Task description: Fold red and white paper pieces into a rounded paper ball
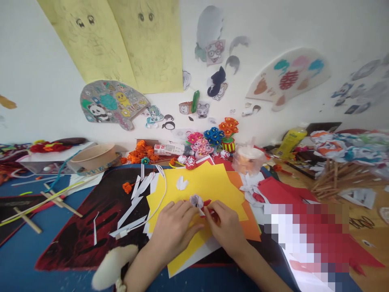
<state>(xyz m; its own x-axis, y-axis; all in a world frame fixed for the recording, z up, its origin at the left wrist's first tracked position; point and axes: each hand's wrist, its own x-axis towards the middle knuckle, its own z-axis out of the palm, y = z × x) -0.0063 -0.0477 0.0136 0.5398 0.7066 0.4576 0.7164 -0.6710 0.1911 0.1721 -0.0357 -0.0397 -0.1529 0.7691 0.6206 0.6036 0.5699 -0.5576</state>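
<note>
My left hand (174, 223) is closed, with its fingertips at a small folded white paper piece (196, 201). My right hand (224, 227) pinches a small folded red paper piece (207, 202) right beside the white one. Fingers hide part of both pieces, so I cannot tell whether they are joined. Underneath lie yellow paper sheets (209, 178), with orange paper (251, 225) sticking out at the right. Another folded white piece (182, 183) rests on the yellow paper just beyond my left hand.
White paper strips (133, 209) and a white cable (161, 198) lie at left, near a bowl (94, 157). Handmade flowers (202, 144) and a lidded cup (249, 158) stand behind. Red paper (285, 194) and a partly blurred bright screen (299, 251) are at right.
</note>
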